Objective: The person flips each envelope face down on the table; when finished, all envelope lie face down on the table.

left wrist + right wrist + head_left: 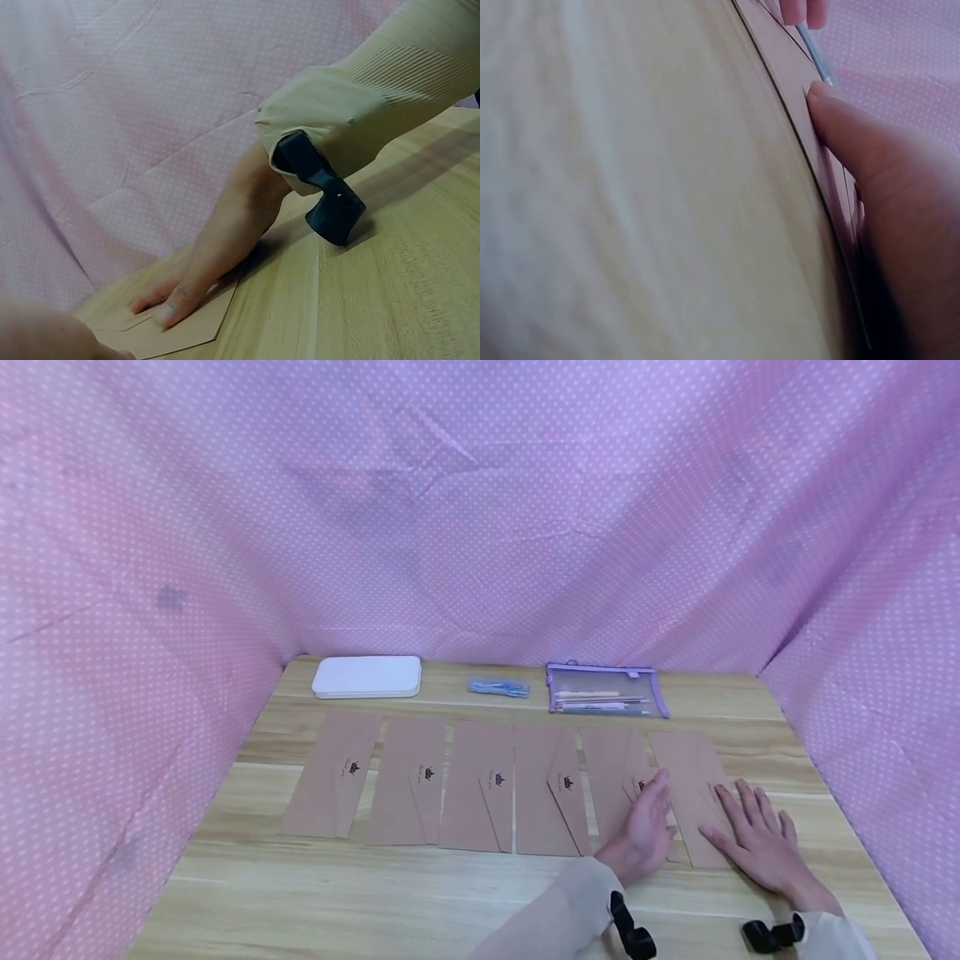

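Note:
Several brown paper envelopes lie in a row, most with a dark crown print on a pointed flap. My right hand [765,843] rests palm down with spread fingers on the right edge of the rightmost envelope [686,797]. In the left wrist view, that right hand [214,251] presses on the same envelope [202,334]. My left hand [647,831] stands on its side, fingers straight, over the neighbouring envelope [606,768], next to the rightmost one's left edge. The right wrist view has the right thumb [847,131] lying along the envelope, with left fingertips [814,11] beyond.
Behind the row sit a white flat case [367,677], a small clear packet of blue items [498,687] and a purple-edged zip pouch [606,670] with pencils inside. Pink dotted cloth [480,527] hangs around the wooden table [300,902].

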A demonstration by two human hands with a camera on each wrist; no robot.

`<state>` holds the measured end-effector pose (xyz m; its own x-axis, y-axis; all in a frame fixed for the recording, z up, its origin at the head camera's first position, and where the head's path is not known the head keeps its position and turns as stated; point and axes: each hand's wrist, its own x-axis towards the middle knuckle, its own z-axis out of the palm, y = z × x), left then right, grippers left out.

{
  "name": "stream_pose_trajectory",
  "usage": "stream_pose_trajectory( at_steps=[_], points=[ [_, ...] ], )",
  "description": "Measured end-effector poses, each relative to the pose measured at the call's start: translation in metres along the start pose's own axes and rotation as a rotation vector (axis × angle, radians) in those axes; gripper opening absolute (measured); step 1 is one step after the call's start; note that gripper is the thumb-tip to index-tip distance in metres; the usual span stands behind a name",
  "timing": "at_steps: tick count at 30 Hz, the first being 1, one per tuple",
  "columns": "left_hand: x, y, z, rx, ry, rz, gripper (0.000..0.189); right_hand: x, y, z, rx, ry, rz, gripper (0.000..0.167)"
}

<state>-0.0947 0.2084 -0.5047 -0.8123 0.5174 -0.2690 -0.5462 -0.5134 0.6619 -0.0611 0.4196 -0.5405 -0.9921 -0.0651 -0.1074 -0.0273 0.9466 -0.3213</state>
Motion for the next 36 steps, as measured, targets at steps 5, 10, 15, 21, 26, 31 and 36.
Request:
stream_pose_trajectory(
  at_steps=[5,10,15,21,26,31,36],
  points=[
    [0.005,-0.009,0.004,-0.086,0.08,0.019,0.069,0.0,0.001,0.0,0.006,-0.002,-0.001,0.08],
    [0.009,-0.012,0.006,-0.189,0.144,0.052,0.073,0.0,0.001,0.001,0.004,0.003,-0.009,0.08],
    [0.01,-0.011,0.004,-0.248,0.17,0.069,0.071,0.0,0.001,0.002,0.005,0.011,-0.017,0.08],
    [0.008,-0.012,-0.001,-0.221,0.157,0.073,0.063,0.0,0.0,0.001,0.013,0.014,-0.02,0.079],
    [0.007,-0.011,-0.002,-0.216,0.155,0.074,0.061,0.0,-0.002,-0.002,0.009,0.013,-0.02,0.079],
    [0.007,-0.011,-0.002,-0.232,0.16,0.073,0.061,0.0,-0.002,-0.002,0.011,-0.002,-0.012,0.078],
    [0.007,-0.011,-0.003,-0.264,0.164,0.067,0.06,-0.001,0.0,-0.001,0.034,-0.002,-0.011,0.077]
  ],
)
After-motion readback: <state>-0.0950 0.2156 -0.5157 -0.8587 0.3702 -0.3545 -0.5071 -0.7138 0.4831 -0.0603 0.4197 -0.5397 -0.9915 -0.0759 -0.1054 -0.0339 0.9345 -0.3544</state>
